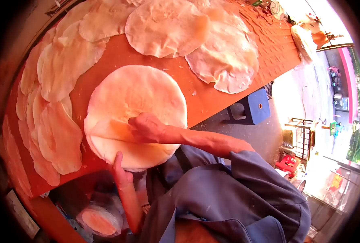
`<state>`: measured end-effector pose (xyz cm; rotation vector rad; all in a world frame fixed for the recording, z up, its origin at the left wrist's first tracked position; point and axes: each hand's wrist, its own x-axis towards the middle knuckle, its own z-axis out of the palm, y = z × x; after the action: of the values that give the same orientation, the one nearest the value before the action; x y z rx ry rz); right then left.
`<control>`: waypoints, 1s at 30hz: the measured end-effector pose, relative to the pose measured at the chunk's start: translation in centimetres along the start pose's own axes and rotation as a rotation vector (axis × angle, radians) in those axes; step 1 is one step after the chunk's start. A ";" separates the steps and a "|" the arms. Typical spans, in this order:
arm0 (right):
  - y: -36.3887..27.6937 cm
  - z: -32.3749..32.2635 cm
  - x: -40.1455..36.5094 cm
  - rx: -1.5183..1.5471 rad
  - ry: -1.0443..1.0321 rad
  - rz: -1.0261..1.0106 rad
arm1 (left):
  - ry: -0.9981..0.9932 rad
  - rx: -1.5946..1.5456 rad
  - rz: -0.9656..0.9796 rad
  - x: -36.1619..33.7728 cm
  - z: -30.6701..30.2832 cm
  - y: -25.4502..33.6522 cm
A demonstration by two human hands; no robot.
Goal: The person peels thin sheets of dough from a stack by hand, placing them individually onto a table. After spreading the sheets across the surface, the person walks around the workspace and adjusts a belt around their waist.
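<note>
A thick stack of round, pale, thin dough sheets [139, 87] lies near the front edge of the orange table. My right hand [147, 127] is closed over the stack, its fingers curled on the lifted edge of the top dough sheet [111, 129], which is folded back toward the middle. Below that fold, a paler surface [119, 149] shows. At the stack's near left edge is my left hand [122, 173], with one digit stretched up against the rim; its other fingers are mostly hidden.
Overlapping round sheets cover the orange table [113, 56] at the left [60, 135] and the back [167, 28]. A blue stool [257, 106] stands beyond the table's right edge. Under the table is a clear plastic bag [101, 220]. A metal rack [300, 135] and a red crate [287, 163] stand farther right.
</note>
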<state>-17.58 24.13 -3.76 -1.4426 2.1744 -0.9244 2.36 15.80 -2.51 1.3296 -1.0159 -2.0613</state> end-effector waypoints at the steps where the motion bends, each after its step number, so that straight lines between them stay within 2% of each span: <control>1: -0.1 -2.7 0.8 0.274 -0.059 0.142 | -0.046 -0.009 0.036 0.1 -0.4 0.0; 2: -0.1 -6.9 1.6 0.549 -0.122 0.283 | -0.088 -0.019 0.068 0.3 -1.2 -0.1; 4: 2.1 -14.1 2.1 0.891 -0.071 0.440 | -0.155 -0.068 0.053 1.7 -4.7 -1.2; 5: 4.1 -17.1 1.8 0.936 0.029 0.404 | -0.161 -0.086 0.019 2.2 -5.9 -1.6; 6: 5.7 -20.8 1.1 0.922 0.115 0.339 | -0.165 -0.106 -0.011 2.6 -6.8 -1.8; 7: 7.0 -24.4 0.7 0.882 0.185 0.430 | -0.167 -0.129 -0.036 3.1 -7.3 -1.9; 8: 8.4 -27.4 -0.3 0.830 0.355 0.509 | -0.140 -0.140 -0.087 3.4 -7.6 -2.0; 10: 14.4 -32.6 -3.0 0.662 0.662 0.466 | -0.102 -0.131 -0.105 3.8 -8.3 -2.7; 11: 16.9 -35.6 -4.5 0.477 0.748 0.667 | -0.087 -0.128 -0.117 4.1 -8.4 -3.1; 12: 19.7 -37.9 -6.6 0.704 0.799 0.691 | -0.095 -0.129 -0.127 4.3 -8.5 -3.2; 13: 23.4 -39.9 -8.8 0.646 0.855 0.733 | -0.101 -0.129 -0.140 4.3 -8.8 -3.4; 14: 27.7 -41.1 -11.4 0.845 0.935 0.662 | -0.106 -0.129 -0.151 4.4 -9.0 -3.5; 15: 32.3 -41.8 -15.0 0.515 0.923 0.705 | -0.095 -0.122 -0.170 4.4 -9.0 -3.5; 17: 34.5 -41.6 -18.5 0.503 1.077 0.879 | -0.073 -0.103 -0.204 4.4 -9.0 -3.1; 18: 38.1 -40.7 -21.7 0.544 1.112 0.821 | -0.075 -0.098 -0.176 4.2 -8.8 -2.9; 19: 42.3 -40.3 -24.8 0.399 1.090 0.994 | -0.076 -0.094 -0.147 4.0 -8.4 -2.8; 20: 41.3 -39.2 -24.6 0.016 0.999 1.159 | -0.076 -0.088 -0.120 3.6 -8.1 -2.6; 22: 38.6 -35.9 -23.6 -0.679 0.903 1.166 | -0.130 -0.073 -0.077 2.8 -7.7 -1.6; 23: 31.6 -33.1 -19.5 -0.980 0.913 1.021 | -0.153 -0.062 -0.057 2.1 -7.5 -0.9; 24: 24.7 -31.2 -15.5 -0.588 0.855 1.008 | -0.186 -0.048 -0.024 1.4 -7.2 -0.2; 25: 24.7 -28.4 -14.3 -0.492 0.910 0.548 | -0.210 -0.032 0.011 0.9 -6.4 0.7; 26: 21.1 -25.2 -11.0 -0.045 0.831 0.522 | -0.224 -0.015 0.050 0.4 -5.7 1.3; 27: 17.2 -22.6 -8.9 0.455 0.606 0.479 | -0.269 -0.043 0.076 0.2 -5.1 1.7; 28: 13.0 -19.2 -6.6 0.547 0.438 0.374 | -0.353 -0.053 0.098 0.0 -3.7 2.4; 30: 4.4 -14.6 -3.3 0.629 -0.038 0.384 | -0.425 0.047 0.178 -0.2 -0.2 3.4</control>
<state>-28.29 32.89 3.47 -0.7115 1.7950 -1.2580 2.64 13.83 0.23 0.7979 -1.3126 -2.2395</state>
